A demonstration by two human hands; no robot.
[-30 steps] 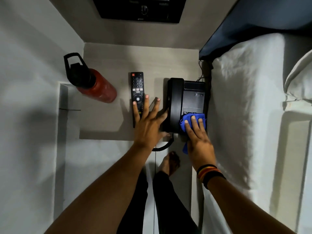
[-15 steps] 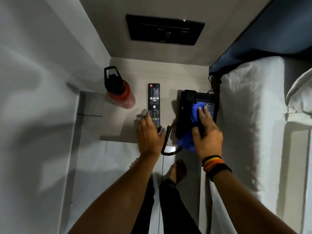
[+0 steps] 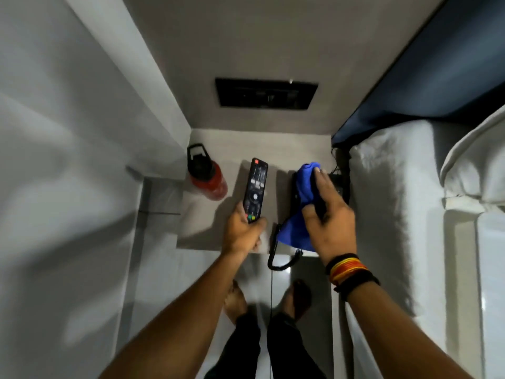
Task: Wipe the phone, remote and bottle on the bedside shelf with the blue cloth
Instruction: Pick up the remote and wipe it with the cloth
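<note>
On the grey bedside shelf (image 3: pixel 207 228), my left hand (image 3: pixel 241 233) grips the near end of the black remote (image 3: pixel 256 186), which points away from me and looks lifted off the surface. My right hand (image 3: pixel 330 217) holds the blue cloth (image 3: pixel 306 187) bunched over the black phone (image 3: pixel 338 184); the cloth and hand cover most of the phone. Its coiled cord (image 3: pixel 278 262) hangs off the shelf's front edge. A red bottle (image 3: pixel 209 179) with a black lid stands at the shelf's left, apart from both hands.
A white bed (image 3: pixel 388 214) with a pillow presses against the shelf's right side. White walls close in on the left. A black switch panel (image 3: pixel 266 94) sits on the back wall. My feet (image 3: pixel 236 302) stand on the floor below the shelf.
My left hand has closed around the remote's near end and raised it. My right hand has slid the blue cloth farther up the phone. The camera has pulled back.
</note>
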